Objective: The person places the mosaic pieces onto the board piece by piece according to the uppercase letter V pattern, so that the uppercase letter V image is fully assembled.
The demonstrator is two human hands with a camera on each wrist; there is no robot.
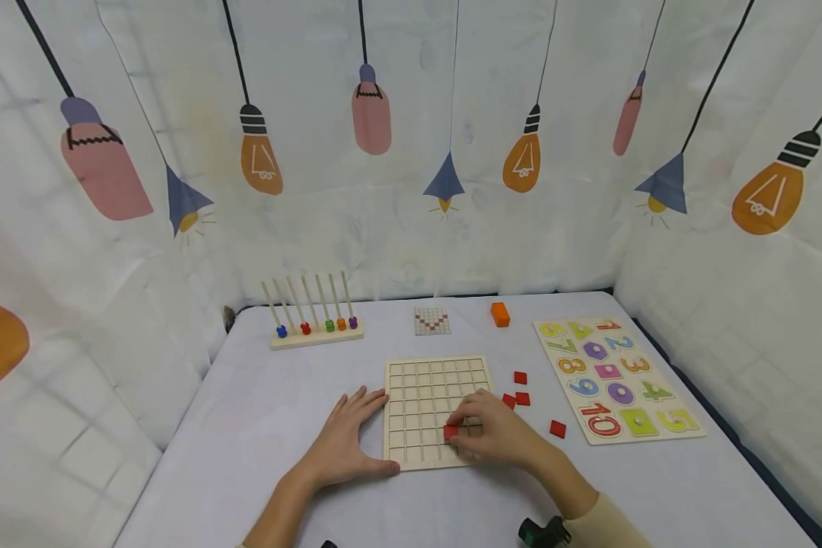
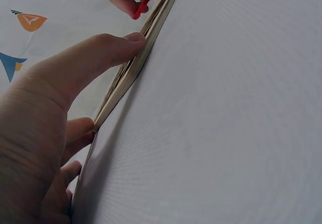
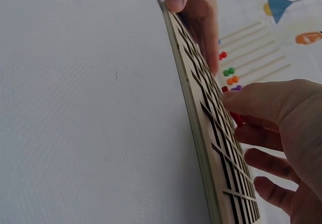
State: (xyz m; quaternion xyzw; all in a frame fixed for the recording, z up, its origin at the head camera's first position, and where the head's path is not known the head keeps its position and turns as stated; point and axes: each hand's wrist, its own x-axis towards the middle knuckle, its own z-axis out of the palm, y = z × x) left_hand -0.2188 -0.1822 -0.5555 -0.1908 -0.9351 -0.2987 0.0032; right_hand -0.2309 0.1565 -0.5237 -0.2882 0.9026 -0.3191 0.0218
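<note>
A pale wooden grid board (image 1: 411, 415) lies on the white table in front of the person. The left hand (image 1: 348, 443) rests at its left edge, thumb at the near corner and fingers spread along the side. Over the lower right part of the board, the right hand (image 1: 496, 430) pinches a small red square tile (image 1: 450, 432) between thumb and fingers. In the right wrist view the red tile (image 3: 236, 117) stands on edge close over the grid slots, partly hidden by the thumb. Several loose red tiles (image 1: 523, 399) lie right of the board.
A number puzzle board (image 1: 592, 438) lies at the right. Behind the grid board are a small patterned card (image 1: 432, 321) and an orange block (image 1: 500, 314). A peg stand (image 1: 315, 340) with coloured beads stands at the back left.
</note>
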